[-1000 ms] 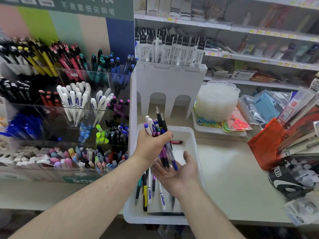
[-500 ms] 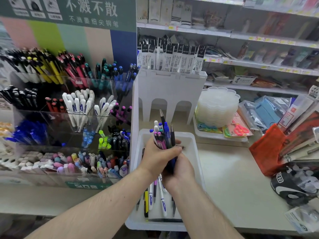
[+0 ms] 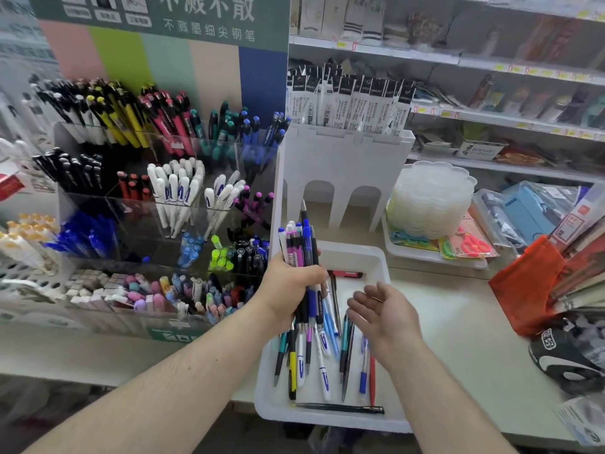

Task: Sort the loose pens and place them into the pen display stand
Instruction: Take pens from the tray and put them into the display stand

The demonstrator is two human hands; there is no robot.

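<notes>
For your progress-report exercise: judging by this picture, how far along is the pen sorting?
Done: the display stand already holds many sorted pens. In hand: the left hand grips a mixed pen bundle; the right hand is open. Left: loose pens in the white tray.

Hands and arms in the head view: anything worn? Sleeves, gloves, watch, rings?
Nothing visible. The left hand and right hand are bare, no gloves, and no rings show. Both forearms are bare to the frame edge: no sleeves, watch or wristband in view.
</notes>
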